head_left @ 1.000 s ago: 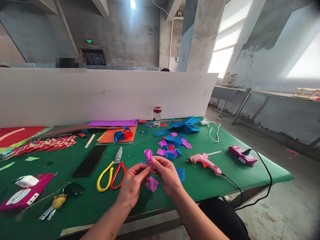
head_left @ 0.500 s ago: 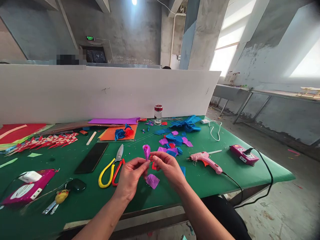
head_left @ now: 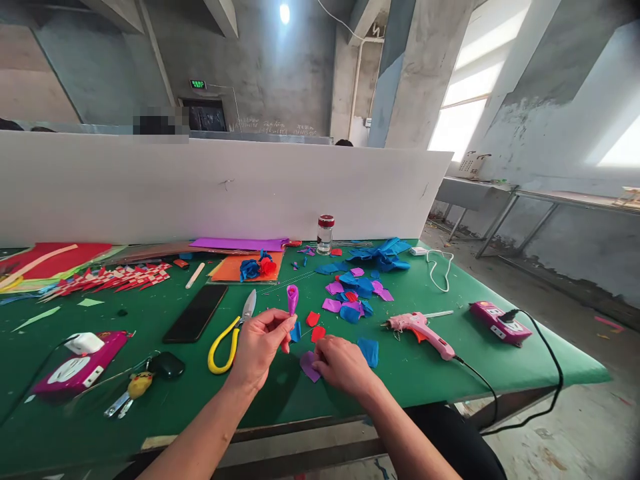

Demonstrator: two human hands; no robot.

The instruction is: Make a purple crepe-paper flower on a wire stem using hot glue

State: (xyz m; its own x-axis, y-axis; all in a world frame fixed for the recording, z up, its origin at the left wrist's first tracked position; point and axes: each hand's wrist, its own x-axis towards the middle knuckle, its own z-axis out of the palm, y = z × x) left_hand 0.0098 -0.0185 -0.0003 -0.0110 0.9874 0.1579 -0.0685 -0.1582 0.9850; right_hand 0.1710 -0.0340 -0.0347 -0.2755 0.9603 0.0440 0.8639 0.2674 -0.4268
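The fingers of the left hand (head_left: 263,341) are pinching the base of a rolled purple paper bud (head_left: 293,299), which is standing upright above their tips. The fingers of the right hand (head_left: 346,363) are resting at the edge of a flat purple paper piece (head_left: 309,367); whether they are gripping it, I cannot tell. Two red paper pieces (head_left: 318,333) are lying on the worktop (head_left: 165,400) just beyond these fingers, a blue piece (head_left: 369,352) and a pink glue gun (head_left: 425,335) to their right. Scissors (head_left: 247,309) are lying left of the left fingers, partly hidden.
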